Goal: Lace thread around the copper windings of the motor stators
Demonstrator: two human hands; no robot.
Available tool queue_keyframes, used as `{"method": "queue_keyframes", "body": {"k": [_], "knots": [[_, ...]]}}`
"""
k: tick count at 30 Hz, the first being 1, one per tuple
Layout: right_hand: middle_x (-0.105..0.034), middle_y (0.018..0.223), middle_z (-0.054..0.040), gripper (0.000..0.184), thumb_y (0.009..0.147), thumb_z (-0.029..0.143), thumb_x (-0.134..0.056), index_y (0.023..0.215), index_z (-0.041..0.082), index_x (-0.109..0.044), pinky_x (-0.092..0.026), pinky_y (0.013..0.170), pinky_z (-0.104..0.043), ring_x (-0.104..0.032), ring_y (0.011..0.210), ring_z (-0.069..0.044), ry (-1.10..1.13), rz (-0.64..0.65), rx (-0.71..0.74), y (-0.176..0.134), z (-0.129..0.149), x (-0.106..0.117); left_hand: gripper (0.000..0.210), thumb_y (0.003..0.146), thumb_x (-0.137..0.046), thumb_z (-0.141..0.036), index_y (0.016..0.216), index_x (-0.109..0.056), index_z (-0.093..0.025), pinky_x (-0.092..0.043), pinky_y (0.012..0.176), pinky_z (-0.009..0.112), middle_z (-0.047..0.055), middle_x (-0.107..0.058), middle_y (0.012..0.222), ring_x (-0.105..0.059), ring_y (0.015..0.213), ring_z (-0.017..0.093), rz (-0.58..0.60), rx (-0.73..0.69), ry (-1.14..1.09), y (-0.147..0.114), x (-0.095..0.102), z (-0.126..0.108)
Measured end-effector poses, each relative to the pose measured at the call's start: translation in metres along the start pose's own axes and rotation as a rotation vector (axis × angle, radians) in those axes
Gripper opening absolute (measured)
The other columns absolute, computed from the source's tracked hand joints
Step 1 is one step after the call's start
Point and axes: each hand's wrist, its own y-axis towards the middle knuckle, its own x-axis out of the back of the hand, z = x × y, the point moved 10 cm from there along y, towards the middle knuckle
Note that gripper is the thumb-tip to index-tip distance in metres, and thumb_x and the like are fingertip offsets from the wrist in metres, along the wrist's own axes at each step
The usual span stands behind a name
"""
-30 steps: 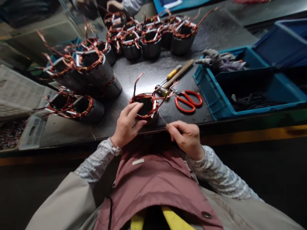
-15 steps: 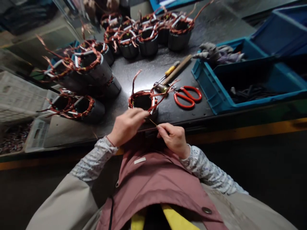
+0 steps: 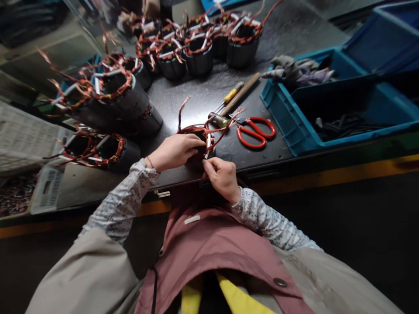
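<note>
A motor stator (image 3: 211, 141) with copper windings stands upright near the front edge of the workbench, white sleeving and twisted lead wires sticking up from its rim. My left hand (image 3: 178, 150) lies over its near left rim; the fingers stretch across the opening, thumb apart, and the fingertips partly hide the bore. At the near right rim, my right hand (image 3: 224, 176) is closed in a pinch. The thin yellowish strand seen in that pinch earlier is now almost wholly hidden by the fingers and stator.
Red-handled scissors (image 3: 255, 132), a hammer (image 3: 240, 96) and a yellow-handled screwdriver (image 3: 233, 93) lie right of the stator. Blue bins (image 3: 291, 126) stand farther right, gloves (image 3: 299, 72) on one. Several wound stators (image 3: 199, 56) fill the back and left. Another person's hand (image 3: 150, 8) shows behind them.
My left hand has moved up and over the stator's opening. My right hand has shifted left and up to its near rim, and the thin strand between them has gone from sight.
</note>
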Motion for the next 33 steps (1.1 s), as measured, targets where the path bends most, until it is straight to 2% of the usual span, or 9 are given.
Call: {"method": "queue_keyframes", "body": {"k": [3, 5, 10, 13, 18, 21, 25, 28, 33], "knots": [[-0.066, 0.055, -0.0007, 0.025, 0.090, 0.029, -0.055, 0.070, 0.019, -0.065, -0.043, 0.055, -0.023, -0.059, 0.049, -0.012, 0.098, 0.028, -0.103, -0.001, -0.008, -0.004, 0.020, 0.082, -0.055, -0.017, 0.091, -0.073, -0.018, -0.048, 0.076, 0.027, 0.004, -0.072, 0.092, -0.065, 0.084, 0.019, 0.211, -0.045, 0.048, 0.015, -0.015, -0.001], [-0.067, 0.057, -0.0011, 0.025, 0.090, 0.032, -0.053, 0.072, 0.019, -0.064, -0.043, 0.053, -0.024, -0.057, 0.048, -0.012, 0.171, 0.078, -0.165, -0.004, -0.014, -0.007, 0.016, 0.080, -0.055, -0.016, 0.081, -0.071, -0.017, -0.045, 0.069, 0.026, 0.004, -0.069, 0.080, -0.062, 0.074, 0.017, 0.241, -0.026, 0.071, 0.023, -0.012, 0.002], [-0.067, 0.061, -0.0011, 0.020, 0.086, 0.034, -0.056, 0.079, 0.017, -0.064, -0.038, 0.044, -0.022, -0.047, 0.041, -0.009, 0.326, 0.166, -0.296, -0.010, -0.026, -0.005, 0.018, 0.084, -0.051, -0.022, 0.070, -0.059, -0.015, -0.036, 0.051, 0.021, 0.000, -0.056, 0.061, -0.047, 0.052, 0.009, 0.013, 0.243, -0.358, 0.016, 0.023, 0.007], [-0.065, 0.059, -0.0001, 0.025, 0.082, 0.041, -0.059, 0.079, 0.016, -0.063, -0.033, 0.039, -0.021, -0.042, 0.039, -0.007, 0.501, 0.186, -0.411, -0.015, -0.032, -0.004, 0.017, 0.083, -0.052, -0.026, 0.071, -0.055, -0.015, -0.034, 0.043, 0.019, 0.000, -0.057, 0.060, -0.044, 0.043, 0.007, 0.011, 0.390, -0.817, -0.015, -0.006, -0.018], [-0.060, 0.057, 0.0014, 0.028, 0.083, 0.043, -0.059, 0.078, 0.015, -0.064, -0.034, 0.039, -0.020, -0.044, 0.040, -0.007, 0.486, 0.291, -0.396, -0.031, -0.025, -0.006, 0.018, 0.079, -0.058, -0.032, 0.071, -0.055, -0.015, -0.036, 0.043, 0.017, 0.000, -0.057, 0.071, -0.046, 0.049, 0.005, -0.413, 0.564, -1.105, -0.067, -0.055, -0.042], [-0.060, 0.058, 0.0014, 0.027, 0.086, 0.040, -0.056, 0.078, 0.016, -0.064, -0.037, 0.041, -0.020, -0.046, 0.041, -0.007, 0.422, 0.324, -0.348, -0.040, -0.021, 0.001, 0.020, 0.081, -0.059, -0.036, 0.078, -0.056, -0.016, -0.036, 0.043, 0.017, -0.002, -0.056, 0.065, -0.046, 0.048, 0.006, -0.544, 0.597, -1.251, -0.071, -0.069, -0.043], [-0.069, 0.075, -0.0042, 0.027, 0.090, 0.039, -0.053, 0.080, 0.018, -0.068, -0.051, 0.064, -0.027, -0.063, 0.066, -0.015, 0.201, 0.310, -0.164, -0.030, -0.011, 0.025, 0.015, 0.088, -0.051, -0.030, 0.080, -0.054, -0.018, -0.038, 0.048, 0.018, -0.007, -0.047, 0.053, -0.044, 0.045, 0.007, -0.663, 0.463, -1.055, -0.060, -0.037, -0.044], [-0.070, 0.082, -0.0068, 0.031, 0.089, 0.041, -0.054, 0.077, 0.018, -0.071, -0.049, 0.077, -0.031, -0.063, 0.080, -0.019, 0.035, 0.164, -0.053, -0.005, -0.003, 0.047, 0.012, 0.087, -0.049, -0.021, 0.077, -0.055, -0.018, -0.042, 0.057, 0.020, -0.005, -0.053, 0.059, -0.050, 0.053, 0.008, -0.600, 0.362, -0.797, -0.053, -0.028, -0.053], [-0.060, 0.057, 0.0003, 0.029, 0.074, 0.041, -0.068, 0.063, 0.014, -0.066, -0.040, 0.052, -0.023, -0.051, 0.053, -0.010, 0.339, 0.519, -0.345, 0.015, -0.010, -0.001, 0.014, 0.089, -0.048, -0.016, 0.080, -0.059, -0.017, -0.047, 0.070, 0.023, 0.002, -0.065, 0.078, -0.060, 0.071, 0.013, -0.641, 0.275, -0.546, -0.061, -0.035, -0.061]]}}
